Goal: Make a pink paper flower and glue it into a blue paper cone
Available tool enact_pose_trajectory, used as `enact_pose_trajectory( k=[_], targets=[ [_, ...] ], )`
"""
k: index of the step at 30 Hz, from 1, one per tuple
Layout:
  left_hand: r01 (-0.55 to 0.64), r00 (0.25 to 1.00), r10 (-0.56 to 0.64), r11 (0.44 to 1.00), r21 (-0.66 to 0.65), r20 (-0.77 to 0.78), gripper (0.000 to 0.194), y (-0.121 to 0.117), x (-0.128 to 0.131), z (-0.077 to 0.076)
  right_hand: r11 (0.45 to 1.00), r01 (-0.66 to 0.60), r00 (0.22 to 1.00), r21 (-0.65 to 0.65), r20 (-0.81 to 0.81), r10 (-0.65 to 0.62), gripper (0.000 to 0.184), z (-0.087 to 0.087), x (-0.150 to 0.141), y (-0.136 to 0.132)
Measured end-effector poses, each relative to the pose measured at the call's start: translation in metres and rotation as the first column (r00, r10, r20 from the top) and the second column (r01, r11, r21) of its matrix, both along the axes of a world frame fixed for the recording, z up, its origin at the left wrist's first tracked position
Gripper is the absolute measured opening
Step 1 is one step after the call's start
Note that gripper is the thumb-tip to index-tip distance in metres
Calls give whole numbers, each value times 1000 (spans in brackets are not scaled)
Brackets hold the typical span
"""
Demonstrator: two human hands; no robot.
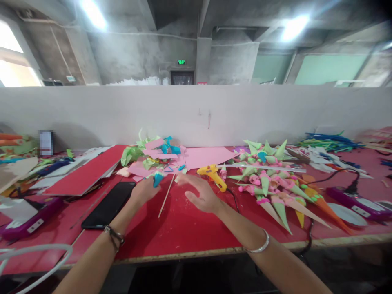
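My left hand (144, 190) is closed around a small blue craft piece (158, 179) with a pale tip; its exact kind is hard to make out. Over the red table, my right hand (200, 194) has its fingers stretched out, thumb apart, nothing visible in it; the fingertips are slightly blurred. Between the hands lies a thin wooden stick (166, 196). Just beyond them is a heap of pink, green and blue scraps (159, 155). A yellow glue gun (214, 175) with a long clear glue stick lies right of my right hand.
Many green and pink cone-shaped figures (272, 183) are piled at right. A black phone (108, 206) lies left of my left hand, below red sheets (88, 171). Purple power strips (358, 204) with cords sit at both sides. A pale partition (147, 114) bounds the table's back.
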State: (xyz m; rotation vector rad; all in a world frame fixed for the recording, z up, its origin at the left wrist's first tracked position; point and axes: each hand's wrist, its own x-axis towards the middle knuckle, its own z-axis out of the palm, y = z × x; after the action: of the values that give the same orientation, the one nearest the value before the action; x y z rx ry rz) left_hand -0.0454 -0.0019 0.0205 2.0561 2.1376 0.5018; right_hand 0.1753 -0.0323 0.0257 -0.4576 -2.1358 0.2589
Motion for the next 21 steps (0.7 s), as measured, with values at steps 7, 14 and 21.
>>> enact_pose_trajectory(
  k=[7,14,21],
  targets=[
    [-29,970,17,998,-47,-243,43,-13,2,7,995,81,939,-63,341,-55,26,-5,-5,-2],
    [45,900,19,990,137,-436,51,27,-6,8,991,31,941,-129,339,15,23,-8,-8,-3],
    [89,916,-42,991,102,-399,39,45,-22,-9,981,68,945,-180,328,-5,24,-5,-8,-2]
  ],
)
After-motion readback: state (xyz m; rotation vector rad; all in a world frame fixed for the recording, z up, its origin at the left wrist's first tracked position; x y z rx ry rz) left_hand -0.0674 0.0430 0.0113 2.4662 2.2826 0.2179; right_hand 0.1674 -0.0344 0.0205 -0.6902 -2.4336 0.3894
